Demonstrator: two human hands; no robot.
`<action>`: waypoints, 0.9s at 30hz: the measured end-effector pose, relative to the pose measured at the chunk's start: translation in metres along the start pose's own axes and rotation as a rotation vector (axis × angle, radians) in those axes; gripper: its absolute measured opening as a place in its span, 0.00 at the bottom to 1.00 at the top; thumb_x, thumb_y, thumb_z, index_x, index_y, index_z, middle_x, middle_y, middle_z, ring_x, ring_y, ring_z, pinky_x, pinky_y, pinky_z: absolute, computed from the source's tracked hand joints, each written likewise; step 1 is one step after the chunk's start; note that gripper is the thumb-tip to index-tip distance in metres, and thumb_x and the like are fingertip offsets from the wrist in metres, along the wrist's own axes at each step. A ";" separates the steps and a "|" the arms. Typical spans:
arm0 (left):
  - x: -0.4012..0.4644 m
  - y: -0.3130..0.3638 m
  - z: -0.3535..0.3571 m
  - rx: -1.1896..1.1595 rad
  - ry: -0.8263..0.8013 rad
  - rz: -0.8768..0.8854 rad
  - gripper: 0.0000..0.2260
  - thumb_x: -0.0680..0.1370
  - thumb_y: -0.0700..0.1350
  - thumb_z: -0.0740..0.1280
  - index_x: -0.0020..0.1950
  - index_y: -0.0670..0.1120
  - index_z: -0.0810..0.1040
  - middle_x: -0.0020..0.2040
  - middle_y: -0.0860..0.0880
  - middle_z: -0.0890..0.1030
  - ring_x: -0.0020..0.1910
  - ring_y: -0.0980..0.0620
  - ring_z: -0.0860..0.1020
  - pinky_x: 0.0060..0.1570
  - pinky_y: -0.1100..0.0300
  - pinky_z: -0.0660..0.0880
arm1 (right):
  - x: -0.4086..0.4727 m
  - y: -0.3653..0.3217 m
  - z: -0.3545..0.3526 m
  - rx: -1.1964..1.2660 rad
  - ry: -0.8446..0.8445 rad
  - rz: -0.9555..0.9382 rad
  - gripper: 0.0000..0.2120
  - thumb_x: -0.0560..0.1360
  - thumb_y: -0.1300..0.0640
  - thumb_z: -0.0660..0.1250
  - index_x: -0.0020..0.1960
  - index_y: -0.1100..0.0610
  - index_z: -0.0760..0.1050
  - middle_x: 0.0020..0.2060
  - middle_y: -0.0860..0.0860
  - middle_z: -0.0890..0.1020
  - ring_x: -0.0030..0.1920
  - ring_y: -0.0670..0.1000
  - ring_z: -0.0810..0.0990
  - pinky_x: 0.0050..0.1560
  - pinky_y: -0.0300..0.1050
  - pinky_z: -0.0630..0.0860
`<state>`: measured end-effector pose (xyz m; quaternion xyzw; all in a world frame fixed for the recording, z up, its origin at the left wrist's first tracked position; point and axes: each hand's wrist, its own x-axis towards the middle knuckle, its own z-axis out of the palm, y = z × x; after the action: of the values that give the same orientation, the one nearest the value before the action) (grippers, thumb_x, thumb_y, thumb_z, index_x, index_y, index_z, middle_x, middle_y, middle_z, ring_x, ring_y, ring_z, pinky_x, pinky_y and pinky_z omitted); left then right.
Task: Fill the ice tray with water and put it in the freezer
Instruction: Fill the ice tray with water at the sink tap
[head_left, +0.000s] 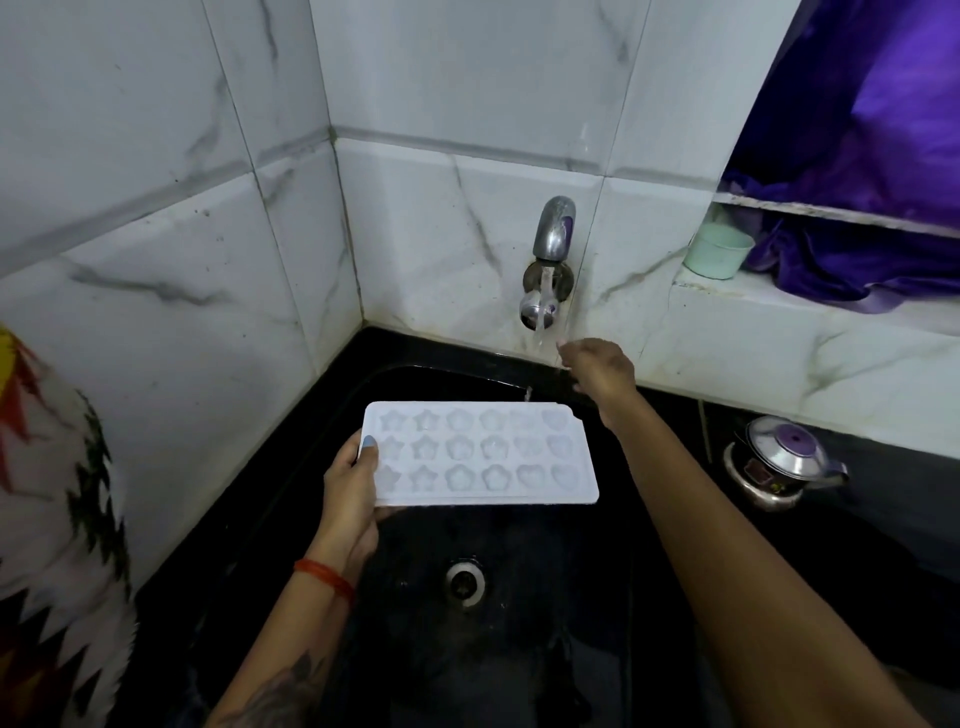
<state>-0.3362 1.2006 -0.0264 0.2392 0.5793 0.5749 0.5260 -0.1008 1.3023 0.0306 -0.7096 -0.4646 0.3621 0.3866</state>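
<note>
White ice tray (480, 452) with star, flower, heart moulds, left hand (349, 480) gripping its end, right hand (597, 366) unclear

- Green cup (718, 251): upright on the white ledge (779, 296).
- Purple cloth (857, 156): beside the cup.
- Steel pot (779, 462): lidded, on the black counter (883, 499).

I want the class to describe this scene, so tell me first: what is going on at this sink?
A person holds a white ice tray over a black sink, the left hand gripping its short edge with the thumb on top. The right hand reaches up beside the tap, just under the spout. Water runs from the tap and reaches the tray's far edge. Whether the star, flower and heart moulds hold water yet is hard to tell.
</note>
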 end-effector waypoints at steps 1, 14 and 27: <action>-0.002 0.000 0.000 -0.002 -0.002 -0.003 0.09 0.82 0.46 0.57 0.59 0.47 0.75 0.45 0.49 0.81 0.42 0.50 0.80 0.33 0.54 0.80 | -0.013 0.008 -0.006 -0.098 0.041 -0.086 0.17 0.76 0.47 0.65 0.54 0.61 0.77 0.47 0.53 0.80 0.51 0.53 0.77 0.53 0.45 0.74; -0.039 -0.007 -0.004 0.003 -0.134 -0.067 0.11 0.82 0.46 0.57 0.62 0.47 0.74 0.54 0.45 0.81 0.51 0.45 0.80 0.45 0.47 0.79 | -0.111 0.078 -0.031 -0.328 -0.071 -0.271 0.19 0.75 0.45 0.66 0.62 0.51 0.75 0.58 0.49 0.78 0.34 0.34 0.72 0.39 0.18 0.64; -0.073 0.005 0.001 0.052 -0.139 0.016 0.12 0.81 0.52 0.59 0.60 0.47 0.72 0.50 0.48 0.81 0.45 0.49 0.81 0.28 0.57 0.79 | -0.142 0.081 -0.051 -0.354 -0.024 -0.342 0.19 0.73 0.40 0.65 0.60 0.48 0.76 0.48 0.51 0.78 0.46 0.41 0.75 0.42 0.23 0.63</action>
<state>-0.3129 1.1379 0.0024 0.2966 0.5543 0.5458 0.5540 -0.0693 1.1360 0.0032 -0.6729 -0.6387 0.2129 0.3064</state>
